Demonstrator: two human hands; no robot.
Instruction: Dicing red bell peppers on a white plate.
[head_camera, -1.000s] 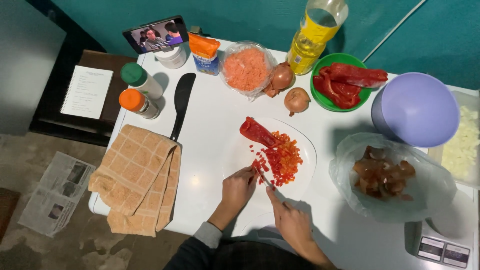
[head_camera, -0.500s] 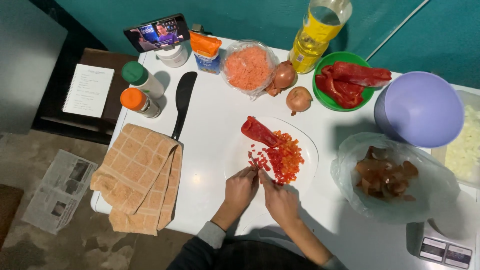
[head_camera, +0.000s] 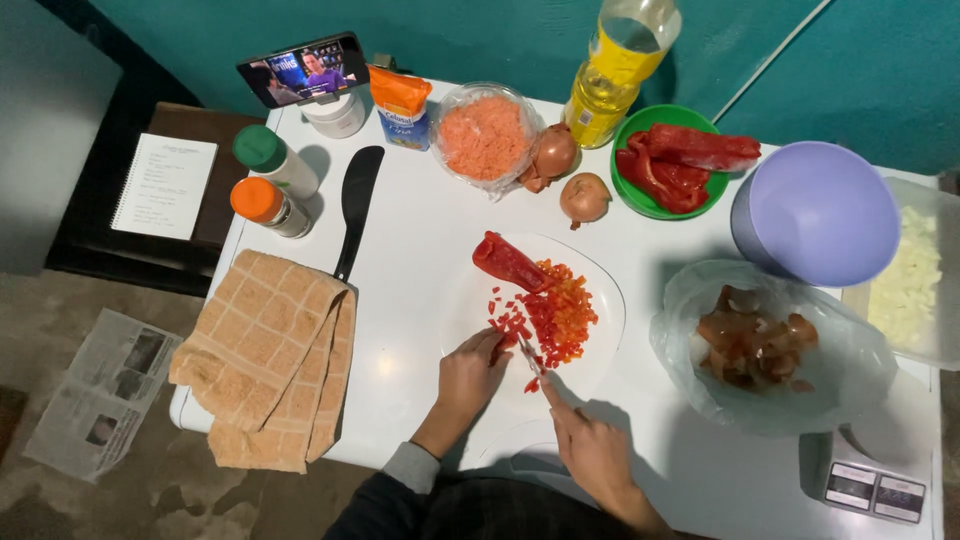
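A small knife (head_camera: 530, 357) is gripped in the right hand (head_camera: 590, 450), its blade pointing away from the hand toward the diced red pepper (head_camera: 555, 315). The left hand (head_camera: 472, 372) is curled, fingertips pressed on a few pepper pieces just beside the blade, on the near edge of the white plate (head_camera: 605, 290). The diced pile is located directly beyond both hands; an uncut red pepper strip (head_camera: 508, 262) lies at its far side, touching it. An orange checked towel (head_camera: 270, 355) is draped on the table (head_camera: 410, 250) well to the left of the left hand, with a black spatula (head_camera: 355, 205) beyond it. A clear bag of brown scraps (head_camera: 760, 345) is placed to the right of the right hand. Two onions (head_camera: 570, 175) and a green bowl of red pepper halves (head_camera: 675, 165) are set well beyond the plate
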